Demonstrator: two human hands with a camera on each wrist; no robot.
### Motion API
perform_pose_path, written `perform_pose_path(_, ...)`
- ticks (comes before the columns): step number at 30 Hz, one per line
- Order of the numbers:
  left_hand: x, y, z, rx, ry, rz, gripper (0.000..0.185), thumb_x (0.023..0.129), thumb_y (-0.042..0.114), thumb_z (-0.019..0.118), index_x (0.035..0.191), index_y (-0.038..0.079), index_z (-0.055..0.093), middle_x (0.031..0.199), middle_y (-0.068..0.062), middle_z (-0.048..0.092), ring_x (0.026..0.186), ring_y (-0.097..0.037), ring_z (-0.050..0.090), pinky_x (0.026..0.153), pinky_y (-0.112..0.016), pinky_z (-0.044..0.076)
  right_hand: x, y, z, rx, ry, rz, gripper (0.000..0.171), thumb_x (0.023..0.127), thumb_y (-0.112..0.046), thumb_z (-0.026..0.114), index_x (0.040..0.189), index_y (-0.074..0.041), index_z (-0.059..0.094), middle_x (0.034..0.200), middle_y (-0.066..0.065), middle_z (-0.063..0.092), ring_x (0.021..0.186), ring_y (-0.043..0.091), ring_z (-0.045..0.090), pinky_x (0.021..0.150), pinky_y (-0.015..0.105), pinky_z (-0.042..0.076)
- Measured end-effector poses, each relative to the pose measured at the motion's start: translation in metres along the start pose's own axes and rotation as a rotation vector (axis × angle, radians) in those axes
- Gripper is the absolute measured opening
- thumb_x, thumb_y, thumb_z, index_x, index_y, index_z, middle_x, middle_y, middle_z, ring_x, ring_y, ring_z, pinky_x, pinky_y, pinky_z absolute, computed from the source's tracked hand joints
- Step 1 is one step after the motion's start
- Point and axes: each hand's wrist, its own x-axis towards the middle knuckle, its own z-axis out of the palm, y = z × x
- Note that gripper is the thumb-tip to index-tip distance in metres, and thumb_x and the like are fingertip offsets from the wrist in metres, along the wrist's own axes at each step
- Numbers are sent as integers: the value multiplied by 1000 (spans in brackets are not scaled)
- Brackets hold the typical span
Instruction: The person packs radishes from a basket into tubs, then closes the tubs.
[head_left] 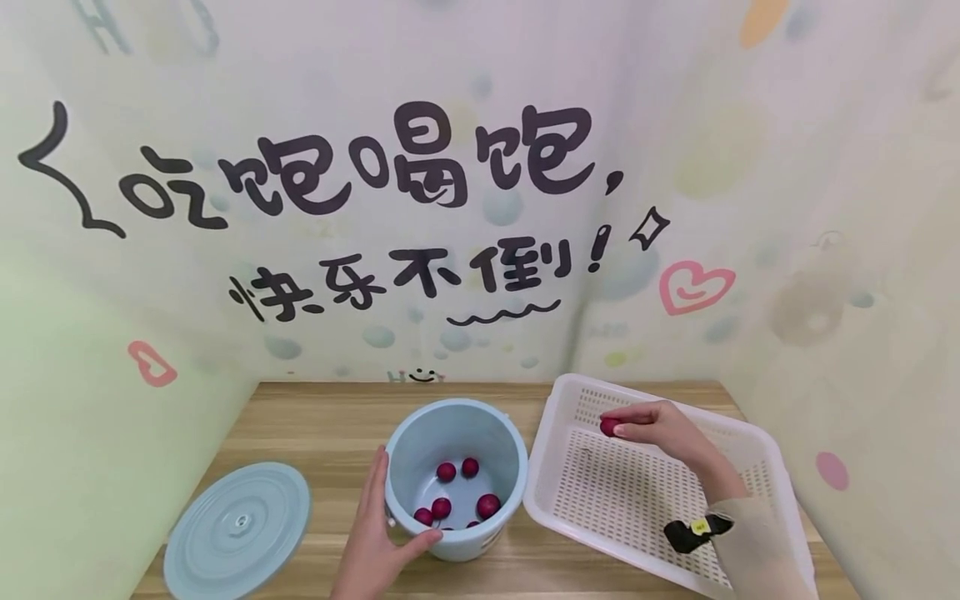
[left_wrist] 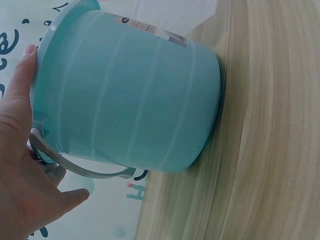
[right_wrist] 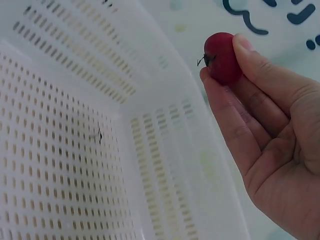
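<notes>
My right hand (head_left: 660, 429) pinches a dark red cherry tomato (right_wrist: 222, 59) between thumb and fingertips, above the white basket (head_left: 546, 492). A green stem shows on the tomato in the right wrist view. Left of the basket stands a light blue bucket (left_wrist: 130, 95), upright on the table, with several cherry tomatoes (head_left: 488, 505) at its bottom. My left hand (head_left: 375, 533) rests against the bucket's left side near the rim, its fingers extended. Beside that hand hangs the bucket's grey handle (left_wrist: 82, 169).
A round light blue lid (head_left: 238, 525) lies on the wooden table (head_left: 330, 417) at the left. Inside the basket is a small dark stem bit (right_wrist: 100, 135). Behind the table rises a printed wall covering (head_left: 420, 350), with side walls left and right.
</notes>
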Motion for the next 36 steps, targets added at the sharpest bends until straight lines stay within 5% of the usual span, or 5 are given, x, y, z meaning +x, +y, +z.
perform_pose_path(21,-1,-4,2,7,13,4,127,68,60,83,162,22,6,169,-9,8,151,-42,23,114,-58,37,31,-49,44,21,-71,-99,35,92,-20,72,121,-1,71,114,21,73,93,11,72,87,32,62)
perform_pose_path(36,-1,-5,0,3,21,35,127,69,57,85,162,19,8,169,-11,8,151,-44,22,114,-59,34,50,-80,85,67,-153,-158,33,90,-20,74,119,-5,73,115,16,74,94,10,73,86,23,61)
